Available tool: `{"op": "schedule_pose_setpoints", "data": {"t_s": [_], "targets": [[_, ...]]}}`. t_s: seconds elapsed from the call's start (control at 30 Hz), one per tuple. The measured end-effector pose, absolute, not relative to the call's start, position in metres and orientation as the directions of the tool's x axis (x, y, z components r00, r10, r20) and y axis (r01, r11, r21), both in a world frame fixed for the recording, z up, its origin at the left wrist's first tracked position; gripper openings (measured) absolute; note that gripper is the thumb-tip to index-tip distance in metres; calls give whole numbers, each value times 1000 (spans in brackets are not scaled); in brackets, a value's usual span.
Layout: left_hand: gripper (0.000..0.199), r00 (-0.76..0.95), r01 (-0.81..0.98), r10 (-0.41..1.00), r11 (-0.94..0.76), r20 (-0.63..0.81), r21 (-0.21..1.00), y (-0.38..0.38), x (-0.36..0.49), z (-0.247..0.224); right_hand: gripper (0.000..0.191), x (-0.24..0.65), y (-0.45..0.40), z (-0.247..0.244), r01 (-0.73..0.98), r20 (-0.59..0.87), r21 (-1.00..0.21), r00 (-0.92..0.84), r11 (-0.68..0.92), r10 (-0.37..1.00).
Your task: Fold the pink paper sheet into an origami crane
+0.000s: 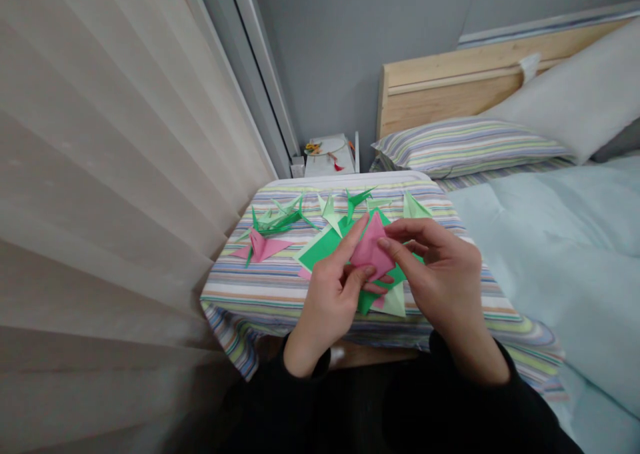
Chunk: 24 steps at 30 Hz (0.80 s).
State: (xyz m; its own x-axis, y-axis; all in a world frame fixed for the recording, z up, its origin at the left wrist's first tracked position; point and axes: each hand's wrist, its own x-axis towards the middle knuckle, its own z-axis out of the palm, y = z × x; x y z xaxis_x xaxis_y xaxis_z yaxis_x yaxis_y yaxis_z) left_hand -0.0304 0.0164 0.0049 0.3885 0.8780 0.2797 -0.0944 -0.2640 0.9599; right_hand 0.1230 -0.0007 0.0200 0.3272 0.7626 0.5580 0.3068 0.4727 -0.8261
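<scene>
A folded piece of pink paper is held up over the table between both hands. My left hand grips its left and lower edge, with the thumb on its front. My right hand pinches its right edge between thumb and fingers. Beneath the hands lie green paper sheets and a pale green sheet. A folded pink paper crane rests at the left of the table, beside several green folded cranes along the back.
A striped cloth covers the table. Behind it stands a small white stand with small items on it. A bed with a pale blue quilt and a striped pillow is on the right, a curtain on the left.
</scene>
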Motion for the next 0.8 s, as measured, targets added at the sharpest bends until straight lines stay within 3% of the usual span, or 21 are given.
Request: {"op": "schedule_pose_setpoints", "data": {"t_s": [0.2,0.37,0.47,0.6,0.8], "targets": [[47,382,63,831,-459,404,886,19,-33,1,10,118,-3,21,478,633,-751,326,456,702],[51,388,281,722,-685,573,672,20,-35,5,9,115,-4,21,529,666,-709,286,467,689],[50,298,305,786,-616,542,726,18,-36,10,13,118,-5,23,490,676,-688,166,535,718],[36,255,152,844,-518,473,842,15,-39,15,18,123,-6,28,450,667,-665,-1,596,745],[11,244,-60,898,-364,367,930,15,-40,20,1,131,-4,28,434,560,-760,60,483,826]]}}
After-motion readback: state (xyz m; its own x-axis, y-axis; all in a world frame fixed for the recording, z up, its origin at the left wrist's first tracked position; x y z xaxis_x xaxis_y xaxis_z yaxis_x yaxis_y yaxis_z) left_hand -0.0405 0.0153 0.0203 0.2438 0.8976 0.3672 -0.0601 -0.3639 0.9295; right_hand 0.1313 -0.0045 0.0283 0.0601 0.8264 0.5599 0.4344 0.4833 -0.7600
